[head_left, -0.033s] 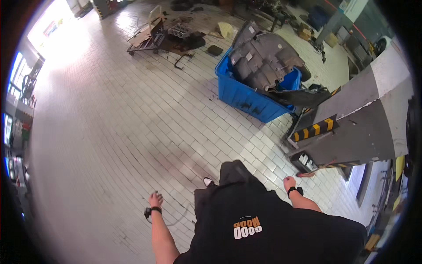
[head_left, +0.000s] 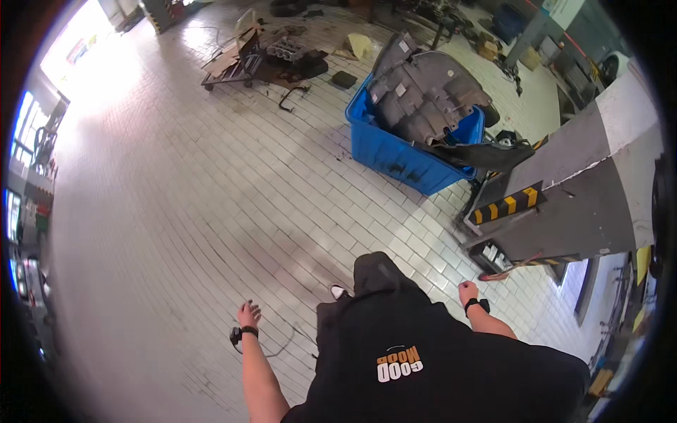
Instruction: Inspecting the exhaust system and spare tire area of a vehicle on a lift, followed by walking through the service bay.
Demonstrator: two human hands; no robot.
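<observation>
My left hand (head_left: 249, 314) hangs over the tiled floor on the left of my body, fingers a little apart and nothing seen in them. A black strap with a small device (head_left: 237, 335) is round that wrist. On the other side, my right hand (head_left: 467, 290) is loosely curled, with no object showing in it; it also has a black wrist device (head_left: 479, 305). Nearest to it is a small dark box (head_left: 489, 257) with white-topped parts, at the foot of a grey pillar. Neither hand touches anything.
Ahead stands a blue plastic bin (head_left: 395, 158) heaped with large dark panels (head_left: 423, 92). The grey pillar (head_left: 564, 204) with yellow-black striping rises at the right. Farther off, a low wheeled cart (head_left: 236, 67) stands near greasy metal parts (head_left: 285, 49). A thin cable (head_left: 285, 345) shows beside my left forearm.
My view has shifted very slightly. Both hands sit a touch higher in the picture, and the white shoe below me shows a little to the right. The hands keep their shape.
</observation>
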